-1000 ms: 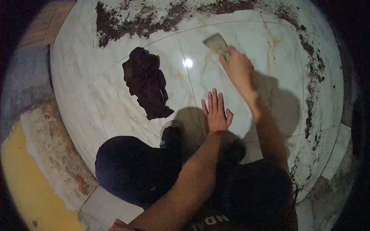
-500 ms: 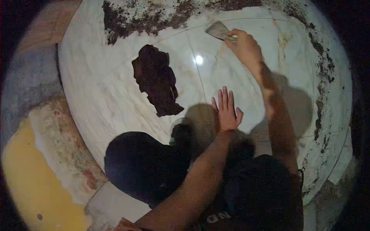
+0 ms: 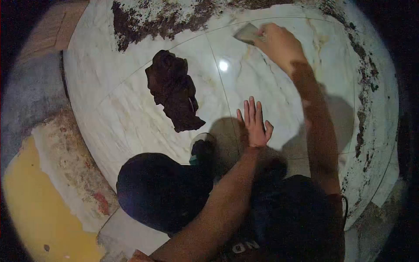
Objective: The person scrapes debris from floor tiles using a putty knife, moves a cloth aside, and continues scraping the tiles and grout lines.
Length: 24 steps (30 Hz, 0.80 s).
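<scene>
The scraper [image 3: 246, 34] is on the far part of the floor [image 3: 131, 109], gripped in the right hand [image 3: 281, 46]; the left hand [image 3: 256, 129] is spread, palm down. The scraper looks light, its blade thin, stiff and probably slippery; its handle seems the best hold.

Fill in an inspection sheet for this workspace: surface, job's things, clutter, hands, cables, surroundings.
Surface: pale veined tile floor; dark residue along the far edge and right side.
Job's things: flat scraper, blade near the far residue.
Clutter: crumpled dark cloth, left of centre.
Hands: right hand grips the scraper; left hand open, empty.
Cables: thin dark loop at lower right; cannot tell if a cable.
Surroundings: yellow area at lower left.
</scene>
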Available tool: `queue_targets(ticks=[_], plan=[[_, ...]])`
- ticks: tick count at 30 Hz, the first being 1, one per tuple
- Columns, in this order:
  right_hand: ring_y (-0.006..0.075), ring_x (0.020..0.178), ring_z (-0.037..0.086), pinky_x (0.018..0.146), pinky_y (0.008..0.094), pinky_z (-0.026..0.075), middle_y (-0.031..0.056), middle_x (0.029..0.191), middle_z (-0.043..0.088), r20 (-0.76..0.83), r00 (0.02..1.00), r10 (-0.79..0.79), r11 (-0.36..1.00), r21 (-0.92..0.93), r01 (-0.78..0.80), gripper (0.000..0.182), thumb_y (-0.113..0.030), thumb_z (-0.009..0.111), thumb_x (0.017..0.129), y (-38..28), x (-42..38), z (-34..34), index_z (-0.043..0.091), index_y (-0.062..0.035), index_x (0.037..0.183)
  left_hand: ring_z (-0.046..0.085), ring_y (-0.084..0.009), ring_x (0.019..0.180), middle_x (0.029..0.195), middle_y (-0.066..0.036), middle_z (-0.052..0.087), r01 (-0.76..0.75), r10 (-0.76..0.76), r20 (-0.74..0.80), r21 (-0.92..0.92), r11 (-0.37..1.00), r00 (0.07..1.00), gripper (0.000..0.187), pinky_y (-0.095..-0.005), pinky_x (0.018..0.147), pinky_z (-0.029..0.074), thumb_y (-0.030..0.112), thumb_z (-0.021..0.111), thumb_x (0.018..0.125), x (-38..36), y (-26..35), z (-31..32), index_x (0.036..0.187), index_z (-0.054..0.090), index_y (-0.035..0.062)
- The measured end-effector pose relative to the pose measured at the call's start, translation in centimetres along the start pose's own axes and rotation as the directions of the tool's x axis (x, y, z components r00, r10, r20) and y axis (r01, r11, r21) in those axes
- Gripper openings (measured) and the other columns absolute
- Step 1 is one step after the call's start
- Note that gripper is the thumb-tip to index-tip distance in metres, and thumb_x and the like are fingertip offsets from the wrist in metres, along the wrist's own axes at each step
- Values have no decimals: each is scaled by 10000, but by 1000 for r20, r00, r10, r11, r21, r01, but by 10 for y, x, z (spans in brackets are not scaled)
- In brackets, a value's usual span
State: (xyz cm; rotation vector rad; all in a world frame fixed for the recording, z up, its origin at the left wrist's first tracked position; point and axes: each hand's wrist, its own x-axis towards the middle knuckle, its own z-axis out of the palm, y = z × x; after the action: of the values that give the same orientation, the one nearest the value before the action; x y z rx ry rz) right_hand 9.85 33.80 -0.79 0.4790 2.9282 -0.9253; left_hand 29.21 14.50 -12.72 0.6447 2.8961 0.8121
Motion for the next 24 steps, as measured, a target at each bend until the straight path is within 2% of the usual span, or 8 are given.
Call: queue_targets(ticks=[3, 6, 8, 12, 15, 17, 21, 24], plan=[[390, 994, 706, 889, 480, 566, 185, 1047, 737, 110, 992, 69, 985, -165, -50, 329, -324, 699, 915, 13, -36, -6, 706, -104, 1159, 192, -454, 1535, 1650, -248, 241, 28, -29, 58, 27, 999, 998, 773, -644, 1218, 57, 200, 551, 832, 2, 2, -6, 1541, 320, -4], [367, 1003, 712, 887, 479, 567, 186, 1062, 735, -12, 992, -126, 976, -179, 122, 355, -354, 704, 920, 8, -42, 23, 701, -96, 1164, 188, -454, 1535, 1651, -251, 232, 41, -43, 74, 36, 999, 996, 760, -655, 1214, 56, 215, 553, 844, 0, 1, -6, 1534, 329, -12], [351, 1011, 714, 889, 475, 566, 185, 1074, 732, 173, 985, 22, 997, -80, -9, 371, -355, 718, 916, -14, -1, 24, 693, -88, 1173, 183, -459, 1535, 1651, -255, 228, 33, -35, 83, 20, 999, 996, 760, -667, 1208, 51, 220, 549, 851, 1, 2, -6, 1539, 321, -8], [353, 1021, 711, 895, 477, 565, 173, 1087, 730, 36, 997, -62, 993, -94, 66, 403, -346, 727, 911, -1, 3, 32, 667, -86, 1214, 177, -449, 1539, 1656, -248, 221, 3, -3, 42, -2, 1000, 999, 778, -669, 1209, 45, 220, 548, 843, -1, -3, -2, 1549, 309, -4], [364, 1030, 706, 886, 481, 566, 174, 1095, 726, -21, 964, -265, 962, -73, 263, 422, -317, 724, 905, 6, -47, 8, 646, -71, 1239, 157, -398, 1556, 1668, -226, 200, 37, -41, 75, 50, 998, 996, 729, -643, 1225, 68, 254, 498, 900, 0, 0, -3, 1556, 319, -8], [375, 1018, 703, 886, 483, 563, 178, 1103, 722, 283, 959, 33, 984, -179, 19, 452, -306, 733, 891, 3, -58, 10, 626, -85, 1271, 147, -397, 1559, 1671, -225, 194, 0, -2, 25, 60, 998, 1000, 734, -643, 1226, 57, 256, 501, 895, -1, -1, -1, 1557, 320, -6], [388, 1002, 700, 874, 499, 559, 186, 1072, 727, 110, 993, -36, 998, -46, 42, 360, -212, 722, 858, -5, -10, 54, 677, -103, 1198, 160, -397, 1556, 1668, -224, 207, 58, -64, 95, 70, 996, 993, 745, -628, 1234, 59, 247, 523, 867, 0, 3, -5, 1545, 345, -7], [391, 974, 707, 858, 497, 562, 194, 1036, 731, 126, 988, -86, 990, -102, 99, 346, -178, 707, 845, -29, -7, 34, 689, -90, 1180, 168, -394, 1554, 1667, -220, 215, 19, -22, 60, 52, 998, 998, 735, -618, 1238, 62, 249, 523, 869, 0, 0, -5, 1537, 358, -9]])
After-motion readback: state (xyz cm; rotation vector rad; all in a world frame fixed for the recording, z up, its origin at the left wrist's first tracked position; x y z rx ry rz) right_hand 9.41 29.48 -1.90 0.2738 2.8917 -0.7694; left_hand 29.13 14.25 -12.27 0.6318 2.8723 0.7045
